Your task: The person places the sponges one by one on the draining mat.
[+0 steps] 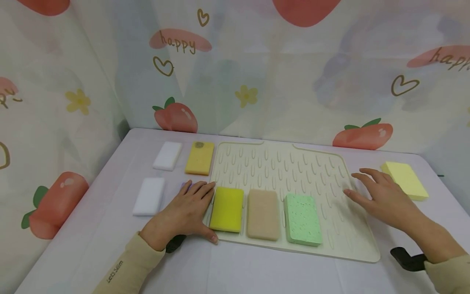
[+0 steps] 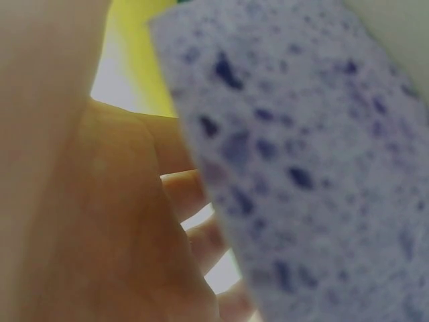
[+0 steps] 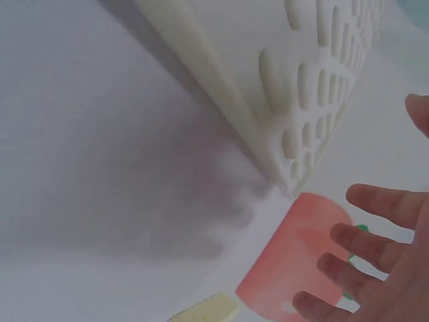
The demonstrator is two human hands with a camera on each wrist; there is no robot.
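Observation:
My left hand (image 1: 183,210), fingers spread, is over a purple-speckled sponge (image 2: 295,147); the head view shows only a sliver of its far end. In the left wrist view the sponge hides the fingertips, and how firmly they touch it cannot be told. The thumb lies by the near left corner of a cream ridged drying mat (image 1: 257,167). On the mat, a bright yellow sponge (image 1: 227,209), a beige sponge (image 1: 262,214) and a green pitted sponge (image 1: 303,219) lie in a row. With loosely extended fingers, my right hand (image 1: 383,200) hovers over the mat's right edge, holding nothing.
Left of the mat lie two white sponges (image 1: 167,156) and an orange-yellow sponge (image 1: 200,158) with a grey patch. A pale yellow sponge (image 1: 405,180) sits beyond the right hand. Patterned curtains (image 1: 257,61) enclose the back and sides of the white-covered table.

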